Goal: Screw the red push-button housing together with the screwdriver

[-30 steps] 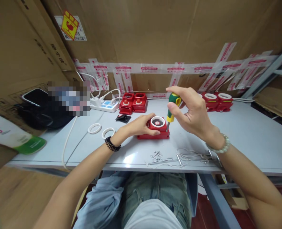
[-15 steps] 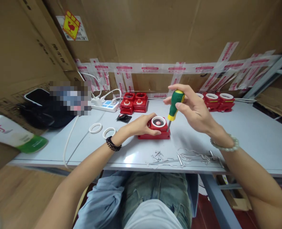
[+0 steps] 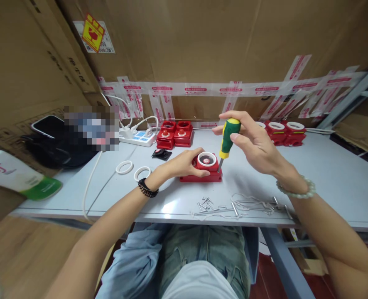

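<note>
My left hand (image 3: 188, 163) is closed around the left side of a red alarm-like housing (image 3: 202, 177) and presses it to the table. A white ring (image 3: 214, 158) surrounds the dark round opening on top of the housing. In my right hand (image 3: 255, 147) is a screwdriver (image 3: 228, 139) with a green and yellow handle, gripped between thumb and fingers. It stands nearly upright, its tip at the housing's right edge; whatever sits under the tip is too small to make out. Several loose screws (image 3: 206, 203) lie on the table in front of the housing.
Two red housings (image 3: 174, 135) stand behind, beside a power strip (image 3: 138, 138). More ringed red units (image 3: 285, 132) sit at the back right. Two loose white rings (image 3: 124, 167) lie left, near a black packet (image 3: 162, 154). Long pins and string (image 3: 252, 204) lie near the front edge.
The screwdriver handle has turned slightly in my right hand, and the right wrist has shifted a little. My left hand and the red housing have stayed in place.
</note>
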The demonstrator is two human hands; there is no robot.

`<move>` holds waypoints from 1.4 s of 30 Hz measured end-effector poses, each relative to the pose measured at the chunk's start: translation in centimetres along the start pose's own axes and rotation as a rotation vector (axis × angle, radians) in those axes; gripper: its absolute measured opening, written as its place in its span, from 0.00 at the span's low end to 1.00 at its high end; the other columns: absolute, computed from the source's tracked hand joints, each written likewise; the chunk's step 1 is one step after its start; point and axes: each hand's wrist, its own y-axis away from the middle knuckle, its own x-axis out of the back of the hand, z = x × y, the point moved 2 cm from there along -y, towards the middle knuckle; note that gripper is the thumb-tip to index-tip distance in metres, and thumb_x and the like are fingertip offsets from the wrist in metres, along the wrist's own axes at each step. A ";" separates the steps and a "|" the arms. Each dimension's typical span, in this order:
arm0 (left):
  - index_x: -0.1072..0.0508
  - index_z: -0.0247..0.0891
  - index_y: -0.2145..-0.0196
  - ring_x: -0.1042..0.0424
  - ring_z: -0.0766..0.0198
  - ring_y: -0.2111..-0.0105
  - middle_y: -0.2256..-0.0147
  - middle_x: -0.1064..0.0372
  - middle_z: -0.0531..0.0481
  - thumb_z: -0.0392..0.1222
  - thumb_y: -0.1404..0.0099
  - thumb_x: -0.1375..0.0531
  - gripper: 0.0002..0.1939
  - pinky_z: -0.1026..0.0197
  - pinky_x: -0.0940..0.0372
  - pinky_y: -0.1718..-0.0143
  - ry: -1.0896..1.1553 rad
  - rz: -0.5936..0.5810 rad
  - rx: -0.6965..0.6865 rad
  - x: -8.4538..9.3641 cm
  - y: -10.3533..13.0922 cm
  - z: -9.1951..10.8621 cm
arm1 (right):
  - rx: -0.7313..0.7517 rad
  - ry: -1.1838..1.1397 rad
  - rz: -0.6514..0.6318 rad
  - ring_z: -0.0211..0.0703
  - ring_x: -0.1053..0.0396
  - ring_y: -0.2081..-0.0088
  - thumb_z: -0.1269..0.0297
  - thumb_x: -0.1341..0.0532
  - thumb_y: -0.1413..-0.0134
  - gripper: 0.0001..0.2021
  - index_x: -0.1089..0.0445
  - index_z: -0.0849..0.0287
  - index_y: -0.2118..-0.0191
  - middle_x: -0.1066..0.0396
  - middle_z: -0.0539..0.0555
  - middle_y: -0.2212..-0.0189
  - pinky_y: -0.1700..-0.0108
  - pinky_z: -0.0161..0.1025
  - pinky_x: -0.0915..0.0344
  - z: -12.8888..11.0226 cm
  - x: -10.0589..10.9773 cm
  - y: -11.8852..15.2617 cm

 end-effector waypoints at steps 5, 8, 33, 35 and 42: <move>0.36 0.39 0.61 0.34 0.62 0.69 0.68 0.32 0.53 0.54 0.45 0.34 0.22 0.62 0.43 0.69 0.000 0.005 -0.020 0.0 0.0 0.1 | 0.001 0.049 0.075 0.38 0.30 0.70 0.55 0.36 0.45 0.16 0.34 0.51 0.52 0.28 0.50 0.66 0.68 0.39 0.28 -0.3 -0.1 -0.2; 0.35 0.39 0.60 0.34 0.62 0.69 0.68 0.32 0.53 0.54 0.45 0.34 0.22 0.62 0.43 0.69 -0.008 0.009 -0.023 -0.1 0.0 0.1 | 0.031 0.204 0.241 0.36 0.37 0.76 0.53 0.32 0.50 0.17 0.35 0.52 0.59 0.34 0.45 0.75 0.75 0.36 0.35 -0.6 -0.7 -0.2; 0.35 0.39 0.59 0.32 0.61 0.67 0.66 0.30 0.52 0.55 0.46 0.34 0.24 0.61 0.41 0.67 0.016 0.001 -0.008 -0.2 0.0 0.0 | -0.028 0.241 0.240 0.34 0.39 0.77 0.64 0.34 0.50 0.22 0.39 0.52 0.49 0.38 0.45 0.72 0.77 0.36 0.35 0.6 -1.5 0.3; 0.35 0.40 0.59 0.32 0.61 0.68 0.66 0.31 0.52 0.55 0.46 0.34 0.24 0.62 0.41 0.68 0.017 0.001 -0.004 -0.2 0.0 0.0 | -0.028 0.196 0.176 0.36 0.33 0.73 0.63 0.35 0.48 0.21 0.38 0.52 0.49 0.34 0.47 0.69 0.72 0.37 0.31 0.5 -0.9 0.3; 0.35 0.40 0.60 0.33 0.61 0.68 0.67 0.31 0.53 0.55 0.46 0.34 0.23 0.62 0.41 0.68 0.026 0.007 -0.016 -0.1 0.0 0.0 | -0.082 -0.307 -0.255 0.44 0.24 0.58 0.59 0.36 0.43 0.22 0.40 0.51 0.45 0.26 0.52 0.62 0.59 0.43 0.24 0.4 0.9 0.1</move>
